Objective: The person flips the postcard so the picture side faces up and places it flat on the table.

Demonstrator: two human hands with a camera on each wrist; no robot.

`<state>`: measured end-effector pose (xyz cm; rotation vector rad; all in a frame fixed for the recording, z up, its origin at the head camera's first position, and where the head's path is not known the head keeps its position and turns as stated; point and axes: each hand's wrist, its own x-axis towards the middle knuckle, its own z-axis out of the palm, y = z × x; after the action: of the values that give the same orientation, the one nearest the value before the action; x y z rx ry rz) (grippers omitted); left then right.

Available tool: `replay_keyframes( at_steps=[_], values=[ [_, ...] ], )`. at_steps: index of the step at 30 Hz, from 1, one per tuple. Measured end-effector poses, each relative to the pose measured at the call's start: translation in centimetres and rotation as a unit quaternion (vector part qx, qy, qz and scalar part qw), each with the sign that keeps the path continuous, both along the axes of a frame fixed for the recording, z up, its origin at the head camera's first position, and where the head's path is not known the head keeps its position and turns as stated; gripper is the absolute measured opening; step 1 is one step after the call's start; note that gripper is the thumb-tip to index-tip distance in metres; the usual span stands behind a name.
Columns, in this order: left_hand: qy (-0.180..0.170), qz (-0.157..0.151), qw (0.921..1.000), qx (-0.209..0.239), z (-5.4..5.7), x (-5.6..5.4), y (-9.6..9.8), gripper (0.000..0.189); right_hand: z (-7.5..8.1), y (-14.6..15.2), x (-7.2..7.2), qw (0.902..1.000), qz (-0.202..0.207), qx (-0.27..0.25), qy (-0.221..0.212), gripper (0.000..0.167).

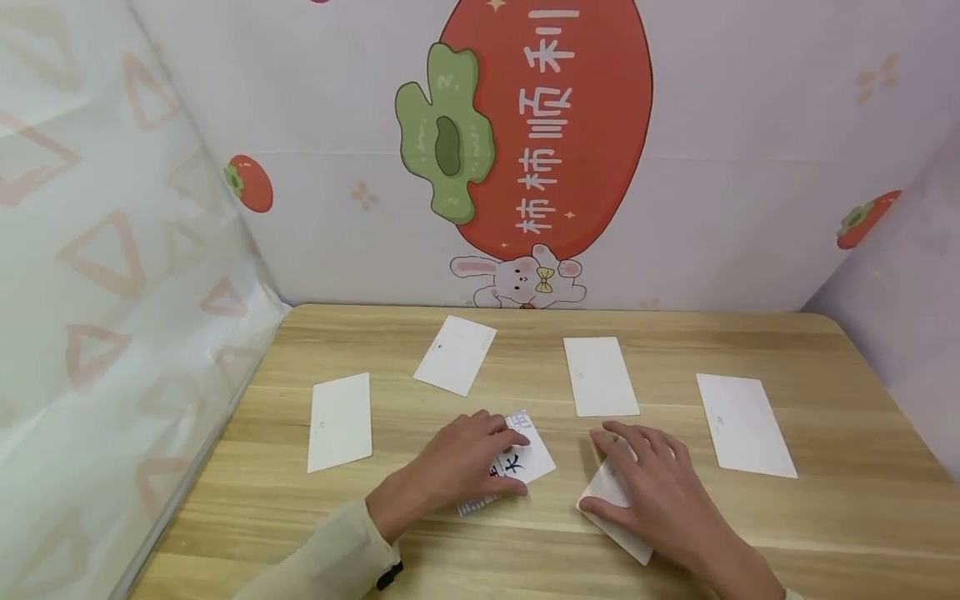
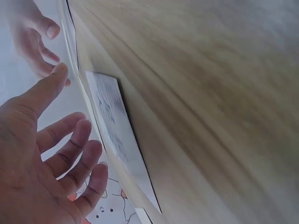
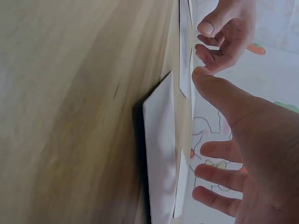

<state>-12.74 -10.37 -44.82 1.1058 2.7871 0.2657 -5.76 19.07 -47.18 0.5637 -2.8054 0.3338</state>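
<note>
My left hand [image 1: 465, 458] is held over a card [image 1: 538, 462] printed with dark and pale purple characters, its fingers loosely bent and thumb spread. In the left wrist view, a gap shows between that hand [image 2: 51, 163] and the printed card [image 2: 114, 130] lying on the table. To the right, my right hand [image 1: 663, 487] hovers over a white card [image 1: 609, 482], partly hiding it. The right wrist view shows the fingers of that hand [image 3: 261, 154] spread apart and holding nothing, with the white card [image 3: 161, 154] on the wood below.
Four cards lie white side up in an arc beyond my hands: one at far left [image 1: 341, 423], two at the back [image 1: 456, 356] [image 1: 602, 377] and one at right [image 1: 746, 425]. The wooden table [image 1: 247, 508] meets a patterned backdrop [image 1: 322, 242] behind.
</note>
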Motion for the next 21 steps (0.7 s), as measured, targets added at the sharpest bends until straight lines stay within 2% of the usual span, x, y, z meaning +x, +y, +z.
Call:
replay_keyframes(
  at_steps=[6,15,21],
  values=[
    [0.018,-0.019,0.9997,-0.002,-0.1,0.4,1.6,0.058,-0.1,1.7,0.4,0.9999,-0.007,0.008,0.010,0.087],
    [0.053,-0.053,0.9972,-0.001,-0.9,1.4,3.5,0.055,-0.4,3.8,0.9,0.9995,-0.021,0.009,0.021,0.092],
    [0.083,-0.069,0.9941,-0.013,-1.1,1.9,4.6,0.058,-0.5,5.1,1.2,0.9993,-0.038,0.001,0.008,0.094]
  ],
)
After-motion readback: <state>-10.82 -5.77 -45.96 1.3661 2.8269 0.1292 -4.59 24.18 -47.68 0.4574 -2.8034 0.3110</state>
